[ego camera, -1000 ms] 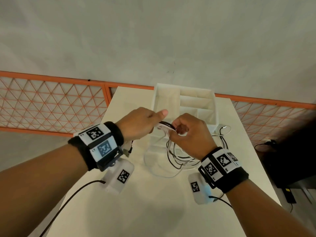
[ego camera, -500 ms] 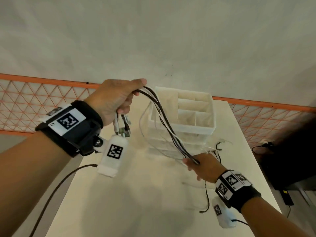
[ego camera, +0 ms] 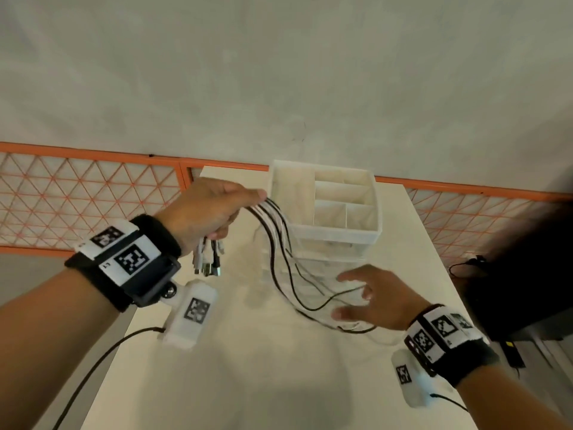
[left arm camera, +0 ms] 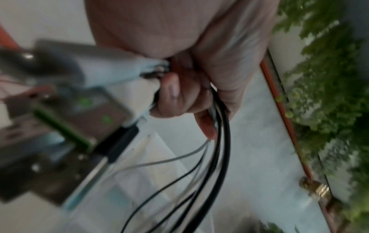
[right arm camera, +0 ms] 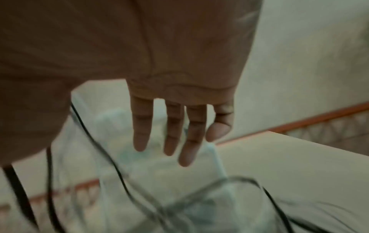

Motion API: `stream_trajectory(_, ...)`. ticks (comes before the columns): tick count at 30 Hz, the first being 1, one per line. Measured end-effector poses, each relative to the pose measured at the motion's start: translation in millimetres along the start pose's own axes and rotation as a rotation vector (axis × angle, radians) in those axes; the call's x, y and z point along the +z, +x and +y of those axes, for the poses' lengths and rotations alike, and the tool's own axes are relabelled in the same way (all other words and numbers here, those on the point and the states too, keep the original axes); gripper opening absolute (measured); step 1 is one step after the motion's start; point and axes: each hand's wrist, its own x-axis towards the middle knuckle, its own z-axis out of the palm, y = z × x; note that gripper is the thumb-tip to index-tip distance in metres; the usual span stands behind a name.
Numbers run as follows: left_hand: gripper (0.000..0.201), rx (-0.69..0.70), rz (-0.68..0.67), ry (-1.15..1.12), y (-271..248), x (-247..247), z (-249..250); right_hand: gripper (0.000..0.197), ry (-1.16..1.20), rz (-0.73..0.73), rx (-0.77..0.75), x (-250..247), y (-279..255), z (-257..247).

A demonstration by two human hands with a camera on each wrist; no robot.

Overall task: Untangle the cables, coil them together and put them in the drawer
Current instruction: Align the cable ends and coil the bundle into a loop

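1. Black and white cables (ego camera: 280,243) hang from the left hand (ego camera: 206,209), whose grip is closed round them just behind the plug ends (ego camera: 209,262). They sag down past the front of the drawer unit (ego camera: 325,212) toward the surface (ego camera: 248,367).
2. Right hand (ego camera: 376,301) is spread, fingers straight, holding nothing, with the trailing loops beside it. Ungathered, those loops could knot again or catch on the unit's corner.
3. Lifting the left hand sharply might drag the tails off the surface edge.
4. Plug ends sit uneven; a loose grip could let one slip out.
5. No drawer looks pulled out, so stowing may stall.
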Motion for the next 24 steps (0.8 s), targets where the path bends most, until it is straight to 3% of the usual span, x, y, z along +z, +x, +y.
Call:
stream_trajectory(2, 0.034, 0.008, -0.112, 0.079, -7.5, 7.7, -1.0, 0.051, 0.193, 0.179, -0.178, -21.8, -7.0, -37.8)
stream_trajectory(3, 0.033, 0.026, -0.167, 0.100, -10.7, 13.0, 0.5, 0.039, 0.292, 0.249, -0.277, -29.5, -6.8, -55.4)
stream_trajectory(6, 0.020, 0.164, -0.256, 0.137, -18.9, 26.3, 13.1, 0.031, 0.461, 0.214, -0.505, -32.9, 4.2, -98.0)
stream_trajectory(8, 0.020, 0.233, -0.240, 0.107, -19.7, 24.4, 20.7, 0.012, 0.599, 0.206, -0.549, -26.1, 11.3, -110.8)
stream_trajectory(9, 0.021, 0.245, -0.209, 0.102, -19.3, 20.0, 23.1, 0.013, 0.657, 0.249, -0.549, -26.2, 14.1, -110.9)
stream_trajectory(12, 0.030, 0.246, -0.044, 0.111, -16.9, -3.1, 21.4, 0.032, 0.626, 0.361, -0.492, -35.1, 14.9, -94.2)
stream_trajectory(17, 0.022, 0.224, 0.291, -0.124, -7.9, -40.2, 8.0, 0.052, 0.197, 0.433, -0.198, -23.1, 16.3, -39.9)
stream_trajectory(20, 0.031, 0.206, 0.374, -0.291, -5.4, -46.9, 8.5, 0.050, -0.074, 0.300, -0.007, 4.9, 26.8, 1.8)
stream_trajectory(23, 0.042, 0.200, 0.354, -0.385, -2.4, -43.4, 10.2, 0.028, -0.095, 0.151, 0.154, 27.4, 32.5, 31.8)
stream_trajectory(24, 0.042, 0.196, 0.349, -0.409, -1.4, -41.0, 11.0, 0.029, -0.087, 0.091, 0.208, 29.4, 31.2, 35.1)
